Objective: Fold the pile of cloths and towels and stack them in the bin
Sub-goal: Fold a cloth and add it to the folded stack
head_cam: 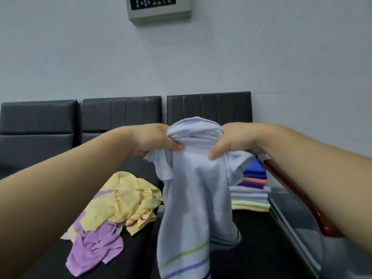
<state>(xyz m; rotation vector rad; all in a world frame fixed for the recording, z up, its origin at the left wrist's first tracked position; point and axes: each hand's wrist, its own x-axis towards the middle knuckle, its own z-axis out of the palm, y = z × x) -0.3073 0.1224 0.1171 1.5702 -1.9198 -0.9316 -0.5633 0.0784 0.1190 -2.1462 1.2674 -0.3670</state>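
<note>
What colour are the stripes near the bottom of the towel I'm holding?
Green and blue stripes on the pale blue towel, seen in the head view.

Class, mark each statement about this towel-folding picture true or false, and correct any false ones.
1. The left hand and right hand both grip the pale blue towel. True.
2. The towel has red stripes near its lower end. False: the stripes are green and blue.
3. A folded stack sits to the right of the towel. True.
4. The yellow cloth and purple cloth are neatly folded. False: they lie crumpled in a loose heap.
</note>
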